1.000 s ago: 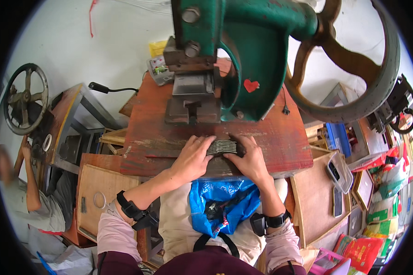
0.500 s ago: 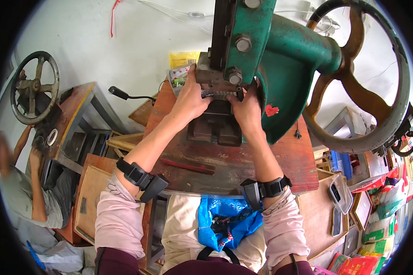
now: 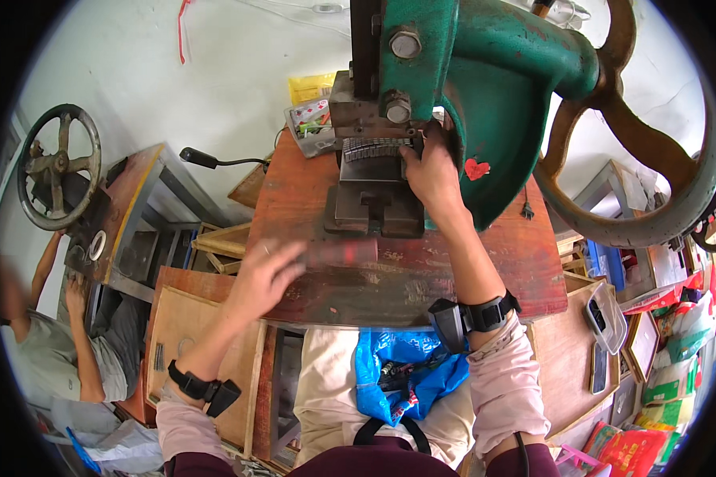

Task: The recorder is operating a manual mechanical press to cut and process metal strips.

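Touching the right end of the row of small metal pieces (image 3: 374, 149): right grip (image 3: 431, 175), thumb against it, other fingers mostly lost in shadow, so can't tell if it's clamped or just steadying. Row sits on the metal block (image 3: 359, 170), under the ram head (image 3: 352, 111) of the green press (image 3: 501, 135). Left grip (image 3: 258, 278) is blurred but looks closed on one end of a dark red bar (image 3: 346, 252), over the bench (image 3: 493, 278), well apart from the row.

Risks, my read:
- Row bows slightly and looks like loose pieces side by side. Left end has no hand on it; uneven push from the right thumb could fan it out or tip pieces off the block.
- Red bar coming in crooked or fast could knock the row. Blur hides how firmly it's held; a loose hold could let it swing.
- Right fingers are right by the ram. If the handwheel (image 3: 636, 230) turned with them there, pinch hazard.
- Anything sliding off the front edge could end up in the blue bag (image 3: 418, 389) on the lap.
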A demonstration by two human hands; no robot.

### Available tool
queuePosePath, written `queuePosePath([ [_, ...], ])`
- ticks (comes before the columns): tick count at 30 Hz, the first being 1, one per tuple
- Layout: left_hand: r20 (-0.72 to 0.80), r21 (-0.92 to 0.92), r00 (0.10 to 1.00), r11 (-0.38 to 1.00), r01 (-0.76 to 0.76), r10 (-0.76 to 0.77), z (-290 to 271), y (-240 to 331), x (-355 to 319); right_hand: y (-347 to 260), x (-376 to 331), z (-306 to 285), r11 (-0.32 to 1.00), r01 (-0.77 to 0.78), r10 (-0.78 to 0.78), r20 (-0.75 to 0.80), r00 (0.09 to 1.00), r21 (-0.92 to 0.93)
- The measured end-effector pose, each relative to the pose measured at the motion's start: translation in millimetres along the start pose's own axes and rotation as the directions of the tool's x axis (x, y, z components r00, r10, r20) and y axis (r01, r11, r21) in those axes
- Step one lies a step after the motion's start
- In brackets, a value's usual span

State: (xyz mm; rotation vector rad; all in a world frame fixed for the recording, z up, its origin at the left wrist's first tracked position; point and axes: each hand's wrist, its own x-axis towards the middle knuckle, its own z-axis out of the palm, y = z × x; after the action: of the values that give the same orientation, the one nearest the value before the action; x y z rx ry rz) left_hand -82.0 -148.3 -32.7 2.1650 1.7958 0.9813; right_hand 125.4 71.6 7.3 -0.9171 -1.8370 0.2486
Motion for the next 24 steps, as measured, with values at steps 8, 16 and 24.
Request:
queuePosePath([
  [8,-0.247,0.26,0.969,0.962,0.079,-0.012,2,19,137,-23,-14,-36,0.975,-0.201,0.176,0.22,0.96,0.097],
  [16,-0.209,0.356,0.948,0.884,0.302,-0.24,24,30,148,-17,-58,-132,0.994,-0.101,0.081,0.393,0.916,0.03],
  [24,-0.288,0.219,0.924,0.922,0.318,-0.25,35,27,147,-39,-42,-200,0.996,0.062,-0.043,0.251,0.967,-0.067],
])
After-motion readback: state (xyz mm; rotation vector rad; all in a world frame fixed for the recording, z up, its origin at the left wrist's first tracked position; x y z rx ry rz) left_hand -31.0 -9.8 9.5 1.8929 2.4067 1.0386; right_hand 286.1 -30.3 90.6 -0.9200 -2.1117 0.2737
